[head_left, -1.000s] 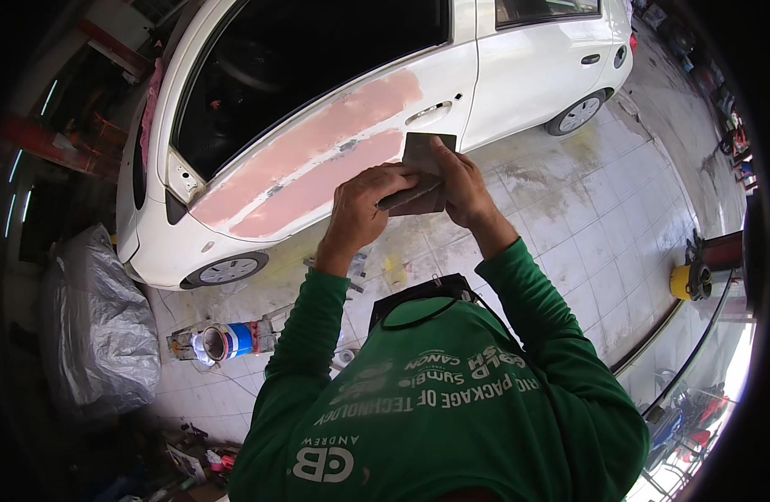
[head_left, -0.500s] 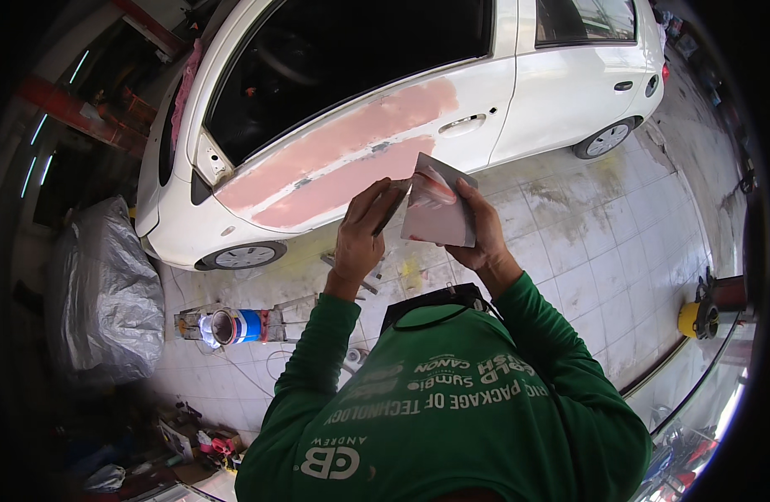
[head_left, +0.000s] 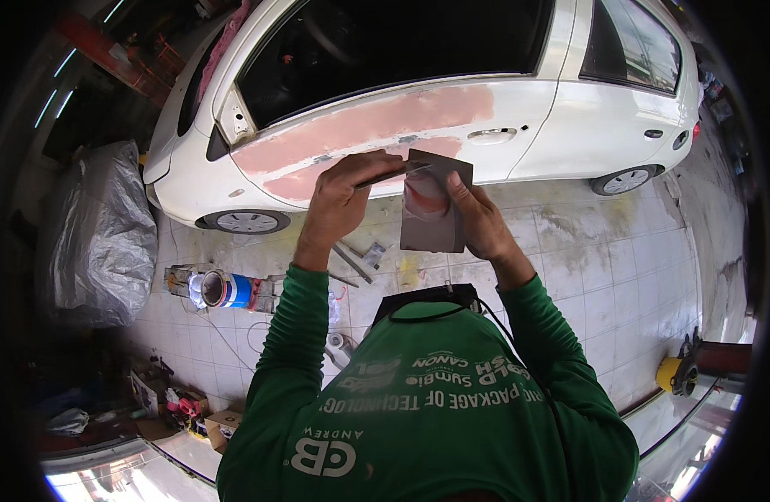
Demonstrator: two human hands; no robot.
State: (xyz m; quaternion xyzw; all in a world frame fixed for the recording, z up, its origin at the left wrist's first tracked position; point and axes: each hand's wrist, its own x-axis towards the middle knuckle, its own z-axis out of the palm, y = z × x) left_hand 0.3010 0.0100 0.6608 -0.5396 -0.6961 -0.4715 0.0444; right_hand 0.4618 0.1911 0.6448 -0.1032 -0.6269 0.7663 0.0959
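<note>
In front of me my left hand (head_left: 335, 205) grips a thin, dark-edged putty spreader (head_left: 383, 176), seen nearly edge-on. Its tip meets the upper part of a flat grey plate (head_left: 431, 238). My right hand (head_left: 485, 222) holds that plate by its right side, thumb on top. Pinkish-red body filler (head_left: 425, 199) is smeared over the plate's middle, with a redder streak in it. Beyond my hands stands a white car (head_left: 531, 146). Pink filler (head_left: 377, 121) covers long patches of its front door; my left hand and the spreader hide part of the lower one.
On the tiled floor, a blue can (head_left: 237, 290) rests on a small stand at left. Metal pieces (head_left: 358, 261) lie below my left hand. A silver cover (head_left: 105, 243) drapes something at far left. A yellow object (head_left: 676, 374) sits at lower right.
The spreader has swung from steeply tilted to nearly level, its tip now at the plate's upper part. The filler on the plate looks more spread. My view has shifted, so the car appears further right.
</note>
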